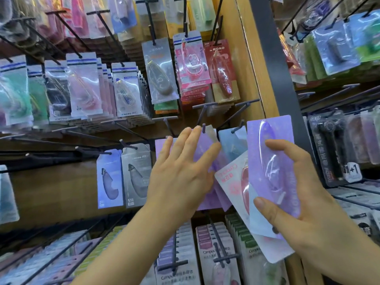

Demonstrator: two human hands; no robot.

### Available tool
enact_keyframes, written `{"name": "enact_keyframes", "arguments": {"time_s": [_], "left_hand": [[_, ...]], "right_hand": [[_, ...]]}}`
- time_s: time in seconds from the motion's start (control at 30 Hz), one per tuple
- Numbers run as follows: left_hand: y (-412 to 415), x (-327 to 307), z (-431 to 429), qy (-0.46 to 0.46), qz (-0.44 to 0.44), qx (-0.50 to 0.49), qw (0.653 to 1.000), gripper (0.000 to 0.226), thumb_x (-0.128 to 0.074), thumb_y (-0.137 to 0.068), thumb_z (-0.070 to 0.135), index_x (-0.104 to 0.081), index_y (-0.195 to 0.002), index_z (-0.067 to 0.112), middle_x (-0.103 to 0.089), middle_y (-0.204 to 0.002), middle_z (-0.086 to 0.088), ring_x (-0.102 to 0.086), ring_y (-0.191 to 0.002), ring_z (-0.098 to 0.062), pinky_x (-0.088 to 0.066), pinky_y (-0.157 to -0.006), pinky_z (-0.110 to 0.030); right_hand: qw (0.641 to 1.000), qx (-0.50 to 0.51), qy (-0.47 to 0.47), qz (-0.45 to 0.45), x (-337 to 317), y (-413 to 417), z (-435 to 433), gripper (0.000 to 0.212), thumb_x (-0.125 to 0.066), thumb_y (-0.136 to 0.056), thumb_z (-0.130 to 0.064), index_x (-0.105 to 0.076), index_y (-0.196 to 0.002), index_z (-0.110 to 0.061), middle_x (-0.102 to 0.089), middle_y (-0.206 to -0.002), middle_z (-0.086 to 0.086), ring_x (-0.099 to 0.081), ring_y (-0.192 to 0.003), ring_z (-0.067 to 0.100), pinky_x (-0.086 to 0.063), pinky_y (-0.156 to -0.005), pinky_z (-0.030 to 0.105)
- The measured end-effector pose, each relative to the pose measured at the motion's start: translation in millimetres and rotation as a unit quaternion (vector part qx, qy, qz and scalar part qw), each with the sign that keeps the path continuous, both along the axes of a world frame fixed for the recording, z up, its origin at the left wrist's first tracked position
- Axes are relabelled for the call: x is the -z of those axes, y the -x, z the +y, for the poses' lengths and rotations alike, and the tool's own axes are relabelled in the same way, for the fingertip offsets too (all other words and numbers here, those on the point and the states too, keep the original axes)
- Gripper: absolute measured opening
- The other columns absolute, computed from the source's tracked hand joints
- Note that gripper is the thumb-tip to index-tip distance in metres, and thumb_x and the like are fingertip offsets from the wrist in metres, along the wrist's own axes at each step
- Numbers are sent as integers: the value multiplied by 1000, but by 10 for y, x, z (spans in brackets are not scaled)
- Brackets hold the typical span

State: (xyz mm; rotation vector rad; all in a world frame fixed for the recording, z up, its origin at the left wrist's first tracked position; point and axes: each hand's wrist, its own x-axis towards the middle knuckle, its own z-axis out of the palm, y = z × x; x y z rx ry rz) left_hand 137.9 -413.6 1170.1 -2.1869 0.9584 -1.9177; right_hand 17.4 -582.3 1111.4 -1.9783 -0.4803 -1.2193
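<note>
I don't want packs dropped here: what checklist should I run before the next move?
1. Right hand grip on the purple pack: ok, thumb and fingers curl round it.
2. Pink pack behind it: cannot tell, it sticks out tilted.
3. Left hand on the hanging purple packs: ok, straight fingers touch them.
4. Peg tip uncovered: ok.
5. Held pack lined up with peg: not ok, it is off to the right.

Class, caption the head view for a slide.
Right hand grips a purple pack; left hand touches hanging purple packs.
</note>
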Motion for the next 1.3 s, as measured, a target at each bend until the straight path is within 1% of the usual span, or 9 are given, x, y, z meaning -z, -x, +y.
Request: {"name": "enact_keyframes", "arguments": {"time_s": [0.3, 0.43, 0.53, 0.63, 0.77, 0.87, 0.97, 1.13, 1.3], "left_hand": [[-137, -150, 43, -31, -23, -79, 996, 41, -74, -72, 14, -60, -111, 17, -59, -134, -18, -52, -129, -34, -25, -111, -60], [-109, -126, 50, -30, -13, -76, 997, 40, -65, -75, 16, -62, -116, 19, -55, -138, -19, -49, -132, -35, -24, -112, -61], [8, -64, 105, 3, 7, 66, 998, 41, -46, -85, 15, -61, -122, 16, -56, -138, -13, -50, -131, -30, -34, -112, -52], [318, -42, 204, 41, 121, 317, 940, 42, -48, -92, 23, -50, -134, 28, -52, -142, 4, -45, -133, -9, -37, -109, -28], [629, -110, 323, -29, 236, 357, 903, 51, -56, -87, 50, -46, -136, 41, -42, -147, 13, -34, -138, 2, -32, -110, -20], [614, -111, 412, -110, 258, 292, 914, 73, -66, -70, 64, -48, -136, 38, -47, -142, 12, -38, -133, 4, -28, -109, -11], [521, -75, 521, -124, 240, 215, 939, 87, -68, -59, 70, -52, -137, 33, -53, -121, 12, -49, -112, -6, -39, -97, -21], [485, -19, 698, -25, 185, 122, 975, 72, -59, -50, 85, -61, -94, 29, -50, -73, 17, -43, -71, -12, -37, -62, -32], [439, 175, 785, 174, 310, 178, 918, 60, -72, -49, 76, -52, -73, 25, -53, -53, 7, -43, -50, -10, -35, -49, -21]], "right_hand": [[999, 2, 8, 37, 8, 21, -95, 96, -72, -82, -17, -13, -127, -79, -29, -129, -56, -55, -86, -14, -51, -86, 39], [998, -22, 63, 14, 7, 0, -135, 87, -71, -84, -24, -17, -129, -76, -26, -130, -59, -46, -105, -26, -44, -85, 15], [992, -56, 110, 7, -24, 14, -167, 85, -69, -79, -26, -23, -130, -76, -32, -130, -57, -31, -123, -30, -40, -85, 2], [982, -94, 162, 32, -49, 87, -177, 86, -71, -81, -22, -26, -131, -75, -35, -133, -53, -27, -130, -25, -23, -95, -6], [965, -163, 171, 109, -156, 197, -114, 95, -78, -81, -6, -30, -130, -73, -62, -122, -30, -60, -113, -2, -45, -95, 16], [963, -164, 180, 113, -231, 209, -56, 92, -80, -78, -5, -36, -133, -65, -67, -113, -26, -67, -99, 5, -51, -83, 17], [965, -173, 153, 122, -251, 192, -4, 85, -79, -76, -8, -41, -131, -60, -72, -110, -19, -70, -97, 10, -54, -81, 20], [981, -176, 27, 84, -213, 101, 24, 56, -73, -67, -33, -61, -117, -55, -76, -99, -6, -73, -91, 15, -61, -76, 35], [980, -170, -104, 24, -105, -9, 12, 44, -71, -70, -31, -68, -110, -48, -75, -91, -5, -73, -78, 19, -59, -60, 33]]}}
